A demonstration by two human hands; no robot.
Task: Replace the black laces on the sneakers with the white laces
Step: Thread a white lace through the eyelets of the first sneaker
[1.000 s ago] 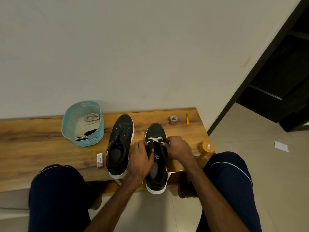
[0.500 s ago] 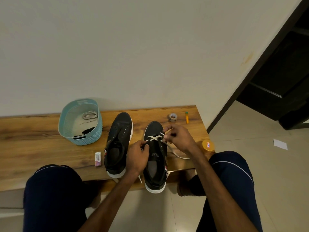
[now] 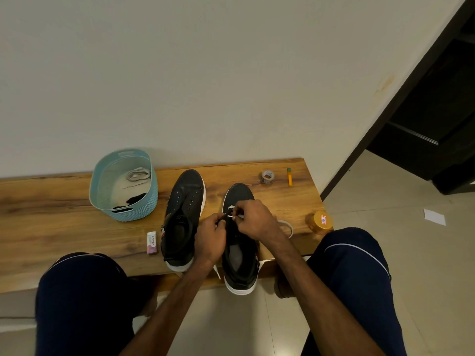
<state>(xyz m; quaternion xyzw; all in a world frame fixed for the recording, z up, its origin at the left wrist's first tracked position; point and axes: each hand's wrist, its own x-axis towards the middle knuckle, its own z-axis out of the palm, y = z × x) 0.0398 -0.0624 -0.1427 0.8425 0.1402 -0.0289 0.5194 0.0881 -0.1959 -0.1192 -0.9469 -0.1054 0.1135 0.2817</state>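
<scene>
Clutter rings the work: a teal basket (image 3: 144, 211) stands at the left of the worktop (image 3: 51, 214), holding a coiled spare white lace (image 3: 138, 173) and a black lace (image 3: 135, 199). A pink eraser (image 3: 151, 242) lies just beside the left sneaker (image 3: 185, 201), whose eyelets are bare. Near the wall (image 3: 205, 73), beyond the right sneaker (image 3: 239, 194), lie a tape roll (image 3: 267, 176) and a yellow marker (image 3: 289, 177). An orange jar (image 3: 320, 222) sits at the right front corner. The left grip (image 3: 210, 237) pinches the right sneaker's eyelet edge, and the right grip (image 3: 254, 222) pinches the white lace (image 3: 232, 216) over the front eyelets; both cover most of the lacing. A loop of that lace lies on the wood to the right, and one tip hangs off the front edge between the sneakers. Knees in dark blue trousers (image 3: 82, 291) flank the sneakers. Grained brown wood forms the worktop, set against the plain pale wall; the floor (image 3: 411, 265) is pale tile with a paper scrap (image 3: 435, 217) on it, and a dark doorway (image 3: 437, 98) opens at the right.
</scene>
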